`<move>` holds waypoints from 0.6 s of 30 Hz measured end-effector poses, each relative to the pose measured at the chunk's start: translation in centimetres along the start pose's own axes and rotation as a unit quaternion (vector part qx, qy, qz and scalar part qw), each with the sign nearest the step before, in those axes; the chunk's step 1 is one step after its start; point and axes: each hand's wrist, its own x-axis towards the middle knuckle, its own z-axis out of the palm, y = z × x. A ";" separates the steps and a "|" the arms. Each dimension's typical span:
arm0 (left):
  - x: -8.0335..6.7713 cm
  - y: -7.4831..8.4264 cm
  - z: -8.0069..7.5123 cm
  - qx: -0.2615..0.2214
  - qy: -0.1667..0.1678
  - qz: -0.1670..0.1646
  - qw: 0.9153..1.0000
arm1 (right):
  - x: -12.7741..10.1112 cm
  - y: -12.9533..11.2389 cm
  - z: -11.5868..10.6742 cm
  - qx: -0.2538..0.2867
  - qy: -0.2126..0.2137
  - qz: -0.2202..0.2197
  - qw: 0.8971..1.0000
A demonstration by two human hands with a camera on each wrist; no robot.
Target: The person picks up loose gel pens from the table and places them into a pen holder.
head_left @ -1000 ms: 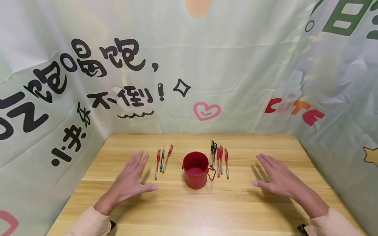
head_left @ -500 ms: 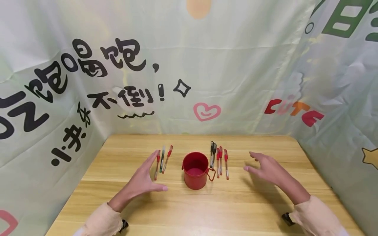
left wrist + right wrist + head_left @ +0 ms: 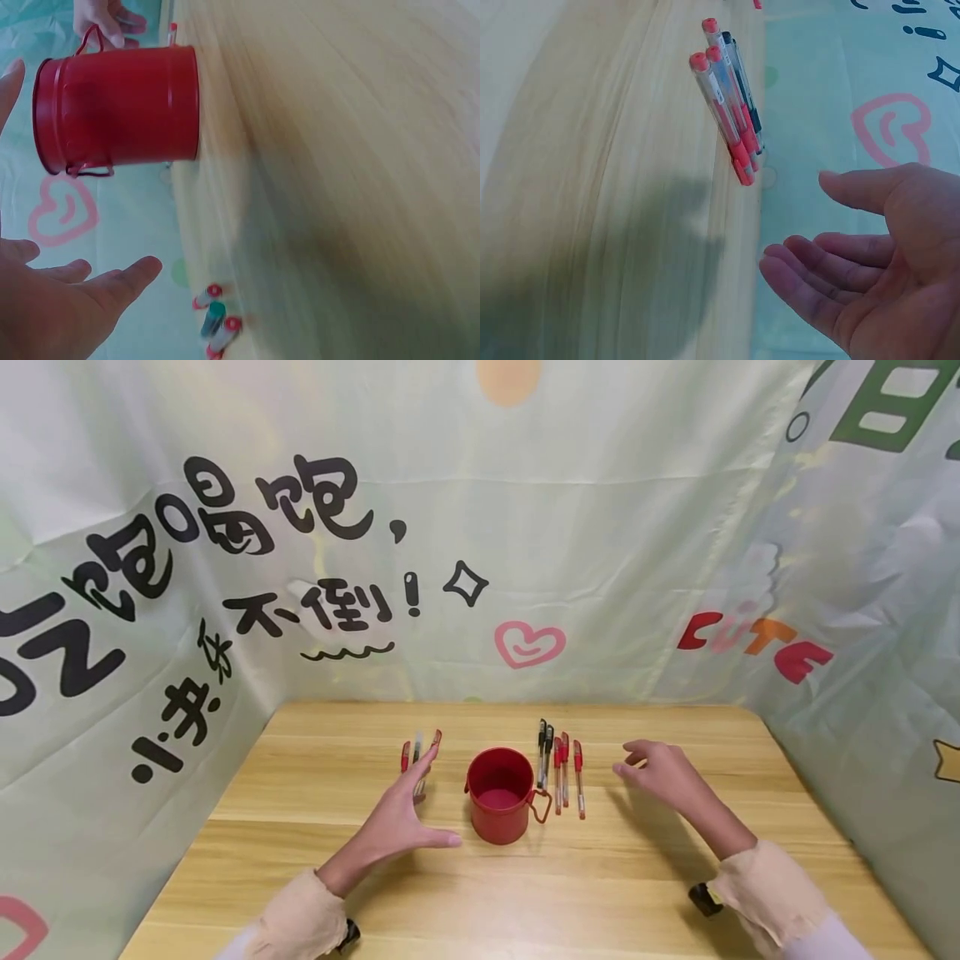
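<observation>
While the left hand [image 3: 393,818] splays, the right [image 3: 664,772] curves.

The left hand [image 3: 393,822] and right hand [image 3: 667,772] are bare. The 2 cream cuffs [image 3: 772,891] look soft and crinkly. Past them come pale lilac sleeves [image 3: 842,941]. Under each cuff pokes out 1 small black block [image 3: 703,900], with a bit of yellow beside the right block.

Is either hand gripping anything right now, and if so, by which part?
Nothing is held. The left hand is open beside the red mug, apart from it; the right hand is empty, to the right of the pens.
</observation>
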 end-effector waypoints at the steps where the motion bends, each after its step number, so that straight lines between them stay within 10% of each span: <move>1: 0.1 0.0 0.2 -0.008 -0.004 -0.002 1.000 | 0.2 -0.1 0.1 0.002 0.002 0.001 1.000; 18: 2.3 1.1 4.2 -0.066 -0.018 -0.012 0.998 | 3.7 -1.7 2.6 0.038 -0.015 0.032 0.999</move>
